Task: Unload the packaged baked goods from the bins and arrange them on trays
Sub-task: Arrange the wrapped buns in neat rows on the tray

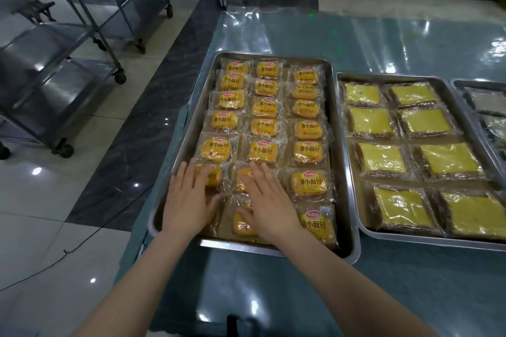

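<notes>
Crinkly plastic bread packets (262, 128) on steel tray (241, 246), left hand (189, 200) and right hand (268, 200) flat, outspread atop them.

Probably a bakery workroom: steel trays (345, 161) of packaged buns, wheeled racks (65, 63).

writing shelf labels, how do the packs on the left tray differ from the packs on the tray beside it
The bread packs on the left tray are small, rounded and orange; the cake packs on the middle tray are bigger, flat squares with yellow tops and dark edges. The bread packs carry printed labels; the cake packs show none. Bread packs lie three across, cake packs two. Both sit in clear wrap on steel trays.
</notes>
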`<state>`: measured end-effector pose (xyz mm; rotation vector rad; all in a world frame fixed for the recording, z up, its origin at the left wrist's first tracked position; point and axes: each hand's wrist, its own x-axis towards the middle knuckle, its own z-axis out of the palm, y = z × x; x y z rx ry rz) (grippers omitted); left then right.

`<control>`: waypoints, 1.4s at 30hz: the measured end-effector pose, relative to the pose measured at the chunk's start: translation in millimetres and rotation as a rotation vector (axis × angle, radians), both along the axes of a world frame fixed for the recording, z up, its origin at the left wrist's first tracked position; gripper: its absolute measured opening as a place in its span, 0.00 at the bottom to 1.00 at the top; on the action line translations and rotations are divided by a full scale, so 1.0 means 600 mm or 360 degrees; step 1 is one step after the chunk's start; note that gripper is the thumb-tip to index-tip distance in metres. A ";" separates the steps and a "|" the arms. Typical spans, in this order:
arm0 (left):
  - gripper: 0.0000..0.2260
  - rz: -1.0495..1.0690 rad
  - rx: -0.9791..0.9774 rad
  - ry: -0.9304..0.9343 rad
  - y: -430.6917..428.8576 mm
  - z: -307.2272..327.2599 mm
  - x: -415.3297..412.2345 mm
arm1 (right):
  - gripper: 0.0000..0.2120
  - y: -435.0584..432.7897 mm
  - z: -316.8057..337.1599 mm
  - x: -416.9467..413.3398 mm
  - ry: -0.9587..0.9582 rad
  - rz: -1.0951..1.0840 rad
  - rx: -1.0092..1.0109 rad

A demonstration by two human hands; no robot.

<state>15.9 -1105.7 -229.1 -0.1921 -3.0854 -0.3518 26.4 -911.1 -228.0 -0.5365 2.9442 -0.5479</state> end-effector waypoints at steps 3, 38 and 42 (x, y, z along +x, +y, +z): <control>0.36 -0.0153 -0.0141 -0.0278 -0.008 -0.028 -0.024 | 0.36 -0.012 -0.021 -0.030 -0.0044 0.0188 0.0233; 0.30 -0.0187 -0.0071 -0.0434 0.048 -0.031 -0.299 | 0.28 0.038 -0.016 -0.253 -0.0069 -0.0240 0.0104; 0.30 -0.0257 -0.0155 -0.0460 0.040 -0.043 -0.313 | 0.29 0.034 -0.026 -0.276 -0.0160 -0.0205 0.0164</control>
